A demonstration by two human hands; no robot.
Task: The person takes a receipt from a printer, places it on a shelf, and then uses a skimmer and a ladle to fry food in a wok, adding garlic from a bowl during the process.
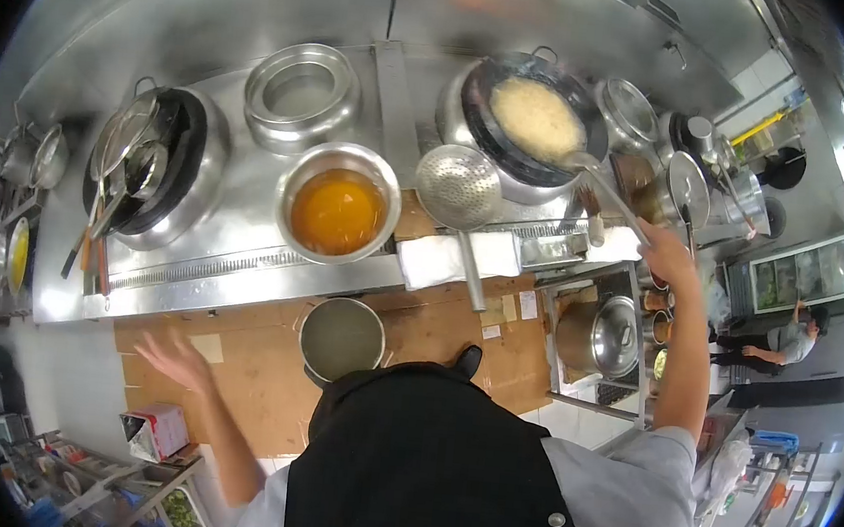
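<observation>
My right hand is closed round the handle of a long metal ladle. The ladle's head rests at the near right edge of a dark wok, beside pale, frothy contents. My left hand is held out in the air at the left, fingers apart, with nothing in it. In front of the wok lies a round perforated skimmer, its handle crossing a folded white cloth. A steel bowl of orange liquid stands to the left of the skimmer.
A second wok at the left holds strainers and ladles. Behind the bowl stands a round steel pot. A deep pot is below the counter's front edge. Pots fill a rack at the right. Another person stands farther right.
</observation>
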